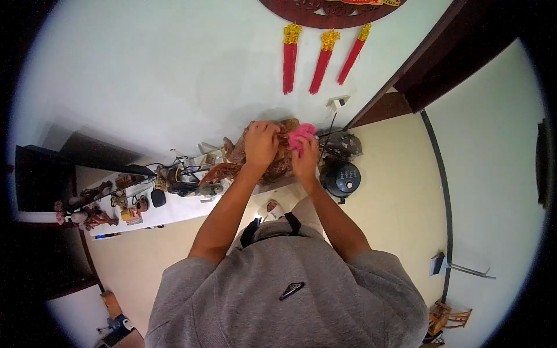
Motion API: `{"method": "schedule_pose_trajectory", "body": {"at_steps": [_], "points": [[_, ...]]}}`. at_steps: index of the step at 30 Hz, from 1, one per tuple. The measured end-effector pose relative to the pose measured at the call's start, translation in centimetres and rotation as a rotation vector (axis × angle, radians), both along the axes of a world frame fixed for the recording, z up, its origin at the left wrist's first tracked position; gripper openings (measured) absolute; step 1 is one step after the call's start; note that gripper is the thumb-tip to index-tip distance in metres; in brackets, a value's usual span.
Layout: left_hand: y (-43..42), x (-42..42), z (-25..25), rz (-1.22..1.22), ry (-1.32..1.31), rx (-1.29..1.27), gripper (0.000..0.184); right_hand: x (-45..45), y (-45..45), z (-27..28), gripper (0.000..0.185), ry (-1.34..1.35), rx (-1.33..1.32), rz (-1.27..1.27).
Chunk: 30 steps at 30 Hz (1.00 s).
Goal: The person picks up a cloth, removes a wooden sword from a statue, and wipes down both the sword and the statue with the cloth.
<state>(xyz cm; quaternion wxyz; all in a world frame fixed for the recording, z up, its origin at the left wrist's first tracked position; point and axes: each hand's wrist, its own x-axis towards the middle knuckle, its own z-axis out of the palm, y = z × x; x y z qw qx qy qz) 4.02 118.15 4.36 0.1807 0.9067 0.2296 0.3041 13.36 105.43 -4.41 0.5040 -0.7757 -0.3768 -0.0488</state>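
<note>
A brown, glossy wood carving (282, 163) stands at the end of a white cabinet, close against the wall. Over its upper left part lies my left hand (262, 142), fingers curled onto the wood. My right hand (305, 158) grips a bunched pink cloth (302, 133) and presses it to the carving's upper right side. Both forearms cover part of the carving, so its full shape is hidden.
Several ornaments, cables and small items crowd the white cabinet top (159, 214) on the left. A round black appliance (341, 178) stands on the floor at right. Red tassels (289, 66) hang on the wall above, near a socket (339, 102). A doorway opens at upper right.
</note>
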Motion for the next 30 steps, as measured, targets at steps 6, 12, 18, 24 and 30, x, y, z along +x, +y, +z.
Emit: {"method": "schedule_pose_trajectory", "body": {"at_steps": [6,12,18,24,30], "points": [[0.3,-0.1,0.0,0.014,0.003,-0.007,0.018,0.6,1.3,-3.8,0.036,0.004,-0.052,0.087],[0.0,0.1,-0.3,0.043,0.019,-0.002,0.014,3.6,1.4,-2.0,0.039,0.111,-0.060,0.174],[-0.1,0.2,0.3,0.038,0.039,-0.030,0.017,0.1,2.4,-0.5,0.038,-0.059,-0.066,0.178],[0.2,0.1,-0.3,0.016,-0.035,0.013,0.016,2.0,2.7,-1.2,0.029,0.084,-0.014,0.256],[0.5,-0.1,-0.7,-0.043,-0.041,-0.009,0.037,2.5,3.9,-1.0,0.026,0.290,0.015,0.181]]}}
